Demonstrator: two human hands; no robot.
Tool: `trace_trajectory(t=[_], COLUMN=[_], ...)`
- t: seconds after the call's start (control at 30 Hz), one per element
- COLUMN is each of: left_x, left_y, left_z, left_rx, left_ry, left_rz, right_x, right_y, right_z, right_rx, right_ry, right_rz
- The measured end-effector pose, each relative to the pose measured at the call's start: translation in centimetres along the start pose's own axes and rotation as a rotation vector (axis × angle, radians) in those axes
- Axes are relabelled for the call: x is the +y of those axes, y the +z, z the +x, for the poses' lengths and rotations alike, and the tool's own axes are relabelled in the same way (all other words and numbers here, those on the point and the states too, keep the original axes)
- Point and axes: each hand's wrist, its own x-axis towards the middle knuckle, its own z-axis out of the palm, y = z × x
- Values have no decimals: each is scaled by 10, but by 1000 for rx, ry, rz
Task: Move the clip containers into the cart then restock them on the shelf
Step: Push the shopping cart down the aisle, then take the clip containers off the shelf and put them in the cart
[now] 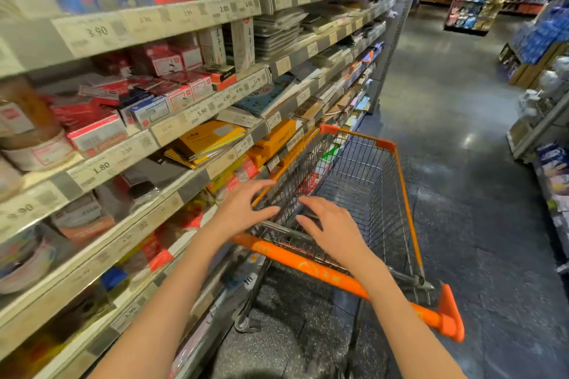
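We face a long shelf unit (191, 138) running along the left side of the aisle, its tiers edged with price strips and packed with stationery: red and white small boxes (172, 89) on the second tier, yellow envelopes (209, 138) one tier lower, notebooks further along. We cannot tell which of these blurred packs are the clip containers; round tubs (34, 135) sit at the far left end of the second tier. The dark floor (462, 194) stretches away on the right. Just beside the lower shelf edges stands our cart (363, 175), a wire basket with orange rim and an orange handle (338, 277) across its near end; we see nothing lying in the part of the basket that shows. Both our forearms cross above the handle. Our left hand (243, 206) hovers over the near left corner of the basket, fingers spread and slightly bent, holding nothing. Our right hand (329, 224) hovers over the near end, fingers likewise spread, empty.
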Motion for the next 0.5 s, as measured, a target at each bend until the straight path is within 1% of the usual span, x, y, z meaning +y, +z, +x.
trace_trajectory(t=[0.23, 0.37, 0.5], left_x=[13, 26, 38], left_y=[-54, -82, -105], left_z=[8, 8, 1], left_rx=[246, 355, 448], left_ry=[-41, -76, -134], left_rz=[149, 244, 274], right_x=[-20, -32, -47], right_y=[-28, -43, -60], right_z=[56, 83, 104], right_rx=[-20, -40, -41], right_ry=[-217, -317, -421], right_rz=[13, 25, 56])
